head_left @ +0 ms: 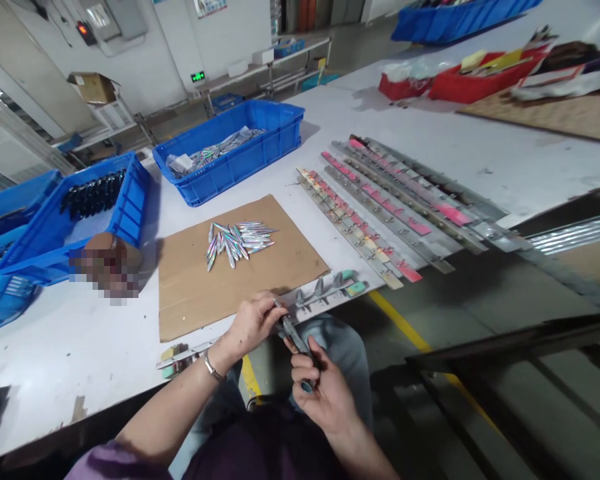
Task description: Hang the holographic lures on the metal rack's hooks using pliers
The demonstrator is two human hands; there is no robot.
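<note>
Dark purple clothing (260, 443) fills the lower centre of the head view. Just below mid-frame, the bare right hand (325, 387) curls closed around a dark metal plier-like tool (291, 330); the bare left hand (255, 323) presses thumb and fingers together at its upper end. Steady alignment, fingertips clear of the bite, probably serves best. Any small piece pinched there is indistinguishable; the right fingers partly hide the handles.

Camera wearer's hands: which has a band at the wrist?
The left hand, closer to the cardboard sheet: its wrist bears a silvery band; the right hand shows none.
</note>
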